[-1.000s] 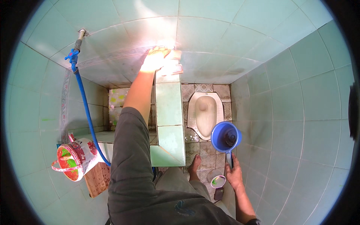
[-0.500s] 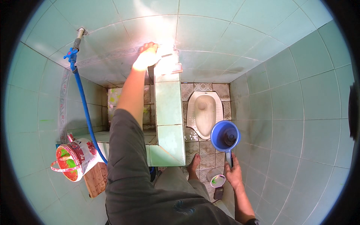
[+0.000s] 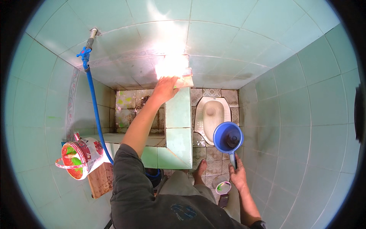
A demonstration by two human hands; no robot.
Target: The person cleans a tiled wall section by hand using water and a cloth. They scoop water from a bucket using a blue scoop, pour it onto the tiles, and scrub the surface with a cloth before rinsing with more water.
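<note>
My left hand (image 3: 166,88) reaches over the green tiled ledge (image 3: 179,114), near its far end. Strong glare washes out the fingertips, and I cannot make out whether they hold anything. Just beyond it, a small ridged pinkish thing (image 3: 188,71) lies on the ledge by the wall. Low on the right, my right hand (image 3: 238,176) is closed round the handle of a blue water dipper (image 3: 217,134). Something dark shows inside its bowl. The dipper is in front of the near end of the white squat toilet (image 3: 211,110).
A blue tap (image 3: 83,54) feeds a blue hose (image 3: 94,110) at left. Below, a paint-stained bucket (image 3: 91,150) lies tipped on a wooden board (image 3: 100,181). A tiled basin (image 3: 146,134) adjoins the ledge. A small white tub (image 3: 223,187) stands near my bare foot (image 3: 199,168).
My left hand has come nearer along the ledge and out of the brightest glare. My right hand keeps the dipper in nearly the same place. The view has shifted slightly.
</note>
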